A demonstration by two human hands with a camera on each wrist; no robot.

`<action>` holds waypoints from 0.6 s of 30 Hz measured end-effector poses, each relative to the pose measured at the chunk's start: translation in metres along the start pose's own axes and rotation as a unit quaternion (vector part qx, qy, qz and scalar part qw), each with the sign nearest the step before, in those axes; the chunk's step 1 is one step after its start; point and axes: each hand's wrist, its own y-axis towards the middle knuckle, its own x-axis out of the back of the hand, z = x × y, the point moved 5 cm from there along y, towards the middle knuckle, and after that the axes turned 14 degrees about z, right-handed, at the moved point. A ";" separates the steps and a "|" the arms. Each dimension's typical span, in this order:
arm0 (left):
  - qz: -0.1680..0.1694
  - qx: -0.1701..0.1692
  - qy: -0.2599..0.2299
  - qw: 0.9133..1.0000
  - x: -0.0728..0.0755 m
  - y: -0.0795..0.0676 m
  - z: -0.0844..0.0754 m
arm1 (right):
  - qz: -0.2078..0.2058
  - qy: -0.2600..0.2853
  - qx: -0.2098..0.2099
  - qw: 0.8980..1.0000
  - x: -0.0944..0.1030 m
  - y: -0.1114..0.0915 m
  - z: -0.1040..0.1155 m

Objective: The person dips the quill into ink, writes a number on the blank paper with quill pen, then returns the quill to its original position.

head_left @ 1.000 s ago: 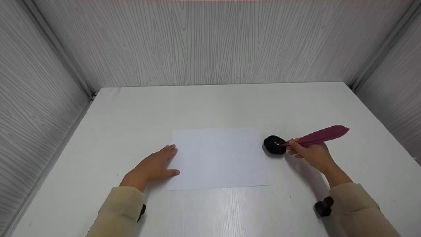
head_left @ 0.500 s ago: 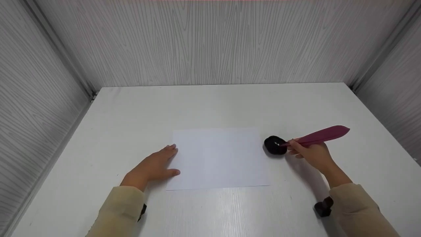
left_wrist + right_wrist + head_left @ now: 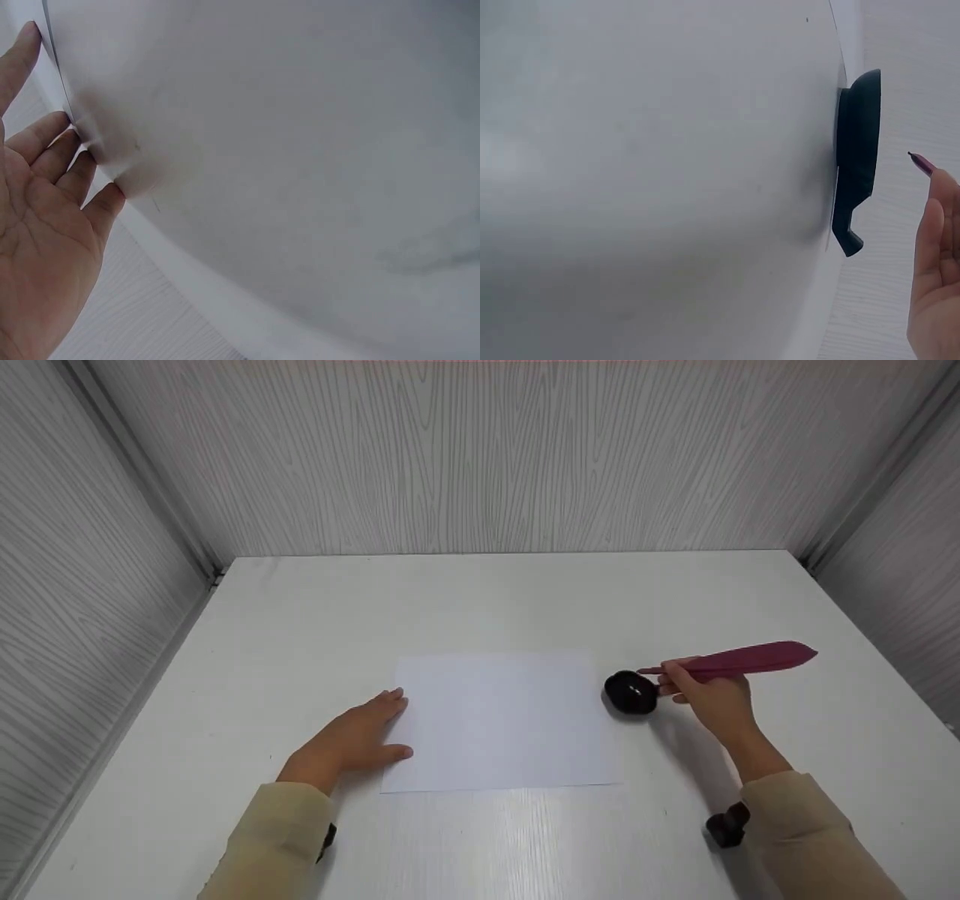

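Note:
In the head view, my right hand (image 3: 720,706) pinches a purple feather quill pen (image 3: 757,658), its feather pointing right. The nib is over the far right rim of a small round black dish (image 3: 630,692). The right wrist view shows the pen's dark tip (image 3: 918,160) apart from the dish (image 3: 860,135) and above it; a short bent handle (image 3: 847,236) sticks out from the dish. My left hand (image 3: 349,744) rests with straight, spread fingers on the left edge of a white sheet of paper (image 3: 502,724); its fingertips (image 3: 111,196) touch the surface in the left wrist view.
The dish stands on a white table (image 3: 495,600) just right of the paper. Wood-grain panels (image 3: 480,457) close in the back and both sides. Black wrist devices show under both sleeves (image 3: 795,817).
My right hand has lifted the quill pen up and out of the black dish, swinging the feather slightly right. The left hand and the paper stay in place.

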 end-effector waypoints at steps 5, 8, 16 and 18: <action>-0.001 -0.003 0.003 1.000 0.000 0.000 0.000 | -0.010 0.011 0.004 1.000 -0.008 0.007 0.007; 0.000 -0.002 0.005 1.000 0.000 0.001 0.001 | -0.013 0.025 0.008 1.000 -0.014 0.012 0.010; -0.003 0.008 -0.003 1.000 -0.001 0.001 0.001 | -0.004 0.058 -0.001 0.998 -0.036 0.024 0.018; -0.003 0.013 -0.006 1.000 0.000 0.001 0.000 | -0.001 0.067 -0.004 0.998 -0.041 0.027 0.018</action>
